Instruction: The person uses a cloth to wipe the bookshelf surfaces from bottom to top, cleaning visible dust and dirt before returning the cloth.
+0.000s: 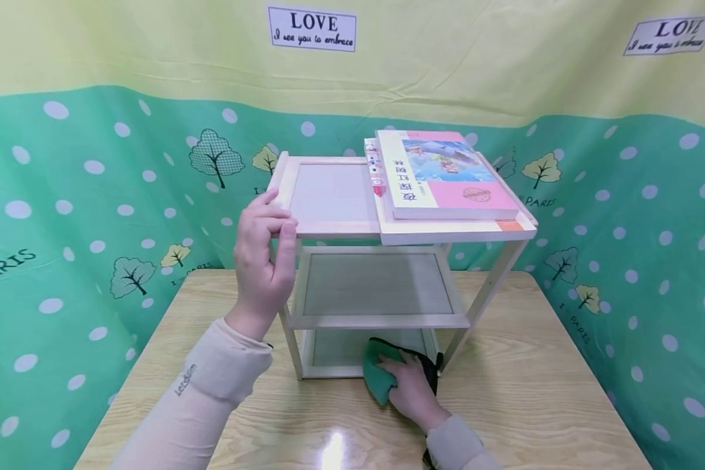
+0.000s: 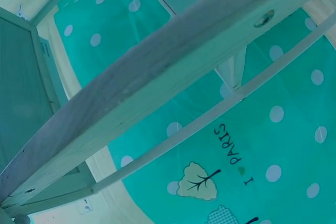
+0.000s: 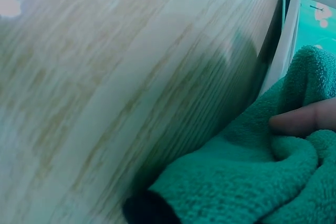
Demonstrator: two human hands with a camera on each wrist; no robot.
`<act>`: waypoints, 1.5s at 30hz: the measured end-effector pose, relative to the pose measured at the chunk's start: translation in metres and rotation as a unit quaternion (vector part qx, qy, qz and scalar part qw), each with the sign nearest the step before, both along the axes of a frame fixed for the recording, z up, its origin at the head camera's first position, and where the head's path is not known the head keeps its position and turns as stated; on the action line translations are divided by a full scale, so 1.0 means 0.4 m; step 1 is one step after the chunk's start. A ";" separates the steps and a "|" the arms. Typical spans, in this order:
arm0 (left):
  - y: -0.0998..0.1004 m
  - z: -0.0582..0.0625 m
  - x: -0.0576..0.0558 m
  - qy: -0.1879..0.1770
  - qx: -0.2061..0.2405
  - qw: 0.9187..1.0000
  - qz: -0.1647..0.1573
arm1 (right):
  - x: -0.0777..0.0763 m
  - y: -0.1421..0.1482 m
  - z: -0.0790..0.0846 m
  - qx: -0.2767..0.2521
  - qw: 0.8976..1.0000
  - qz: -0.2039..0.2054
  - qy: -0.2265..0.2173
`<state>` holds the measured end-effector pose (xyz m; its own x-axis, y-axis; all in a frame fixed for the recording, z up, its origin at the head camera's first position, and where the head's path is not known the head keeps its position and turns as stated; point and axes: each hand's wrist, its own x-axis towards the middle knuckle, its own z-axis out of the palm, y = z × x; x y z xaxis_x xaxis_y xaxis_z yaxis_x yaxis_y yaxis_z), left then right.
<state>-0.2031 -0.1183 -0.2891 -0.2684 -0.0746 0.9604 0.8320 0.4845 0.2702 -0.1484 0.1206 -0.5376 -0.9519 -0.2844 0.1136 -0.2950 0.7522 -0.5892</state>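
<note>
A white three-tier shelf point(image 1: 382, 321) stands on the wooden table. At the front left corner of its top tier, my left hand point(image 1: 264, 251) grips the frame, fingers over the rim and thumb at the front edge. Low down, my right hand point(image 1: 412, 390) holds a green towelling cloth point(image 1: 378, 382) with a black border at the front of the bottom tier. Close up in the right wrist view, the cloth point(image 3: 226, 177) is bunched in folds, with one finger point(image 3: 302, 120) pressing into it. The left wrist view shows the shelf's frame point(image 2: 157, 72) from below.
Two books lie stacked at the right of the top tier; the upper pink-and-white book point(image 1: 446, 176) rests on a larger white one point(image 1: 455, 230) that juts past the front edge. Bare wood of the table point(image 1: 305, 424) surrounds the legs. A green and yellow patterned curtain point(image 1: 94, 215) hangs behind.
</note>
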 end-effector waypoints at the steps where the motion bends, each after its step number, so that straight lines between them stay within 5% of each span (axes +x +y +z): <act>1: 0.000 0.000 0.000 -0.001 0.000 1.000 0.000 | 0.000 0.000 0.000 -0.001 1.000 0.001 -0.001; 45: 0.003 0.000 0.000 0.005 0.007 1.000 -0.002 | -0.003 -0.051 0.009 0.022 0.999 0.046 -0.004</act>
<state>-0.2032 -0.1172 -0.2890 -0.2590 -0.0863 0.9620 0.8365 0.4778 0.2681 -0.1495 0.1001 -0.5342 -0.9225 -0.3751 0.0913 -0.3593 0.7475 -0.5586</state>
